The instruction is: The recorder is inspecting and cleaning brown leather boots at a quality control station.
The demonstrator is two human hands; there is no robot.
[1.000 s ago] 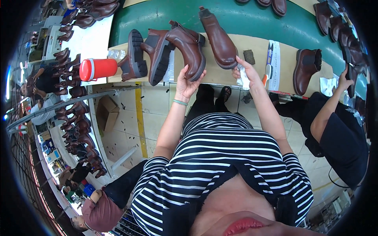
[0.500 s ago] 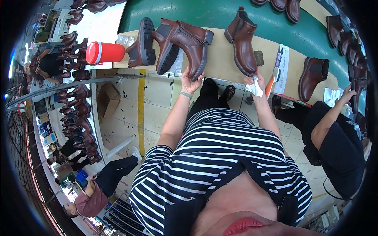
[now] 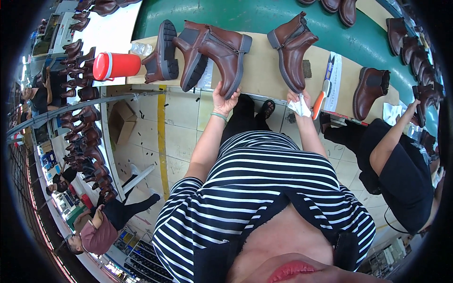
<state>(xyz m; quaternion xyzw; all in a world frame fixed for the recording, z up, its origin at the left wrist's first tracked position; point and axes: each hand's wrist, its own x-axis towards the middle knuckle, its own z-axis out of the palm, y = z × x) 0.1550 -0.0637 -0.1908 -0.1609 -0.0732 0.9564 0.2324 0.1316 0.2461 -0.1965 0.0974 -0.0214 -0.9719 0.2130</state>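
Observation:
At the bench edge, my left hand (image 3: 225, 100) is closed around the toe of a brown leather ankle boot (image 3: 224, 56) with a side zip. Its shaft points away to the upper left, overlapping another brown boot (image 3: 191, 61) that shows its dark ridged sole. My right hand (image 3: 306, 98) pinches a crumpled white cloth (image 3: 300, 107). Its fingertips are at the toe of a second zipped brown boot (image 3: 290, 61); whether they grip that toe is hidden. An orange-handled brush (image 3: 321, 100) lies just right of this hand.
Left on the bench are a boot on its side (image 3: 163, 54), a red jug (image 3: 116, 66) and a clear bottle (image 3: 140, 48). Rightward lie a dark block (image 3: 307, 69), a pen (image 3: 330, 67) and another boot (image 3: 371, 92). A co-worker (image 3: 401, 162) handles a boot at far right.
The boot by my right hand has turned, its shaft now leaning right with more of the opening's side showing. My left hand stays on its boot's toe. The view has shifted slightly.

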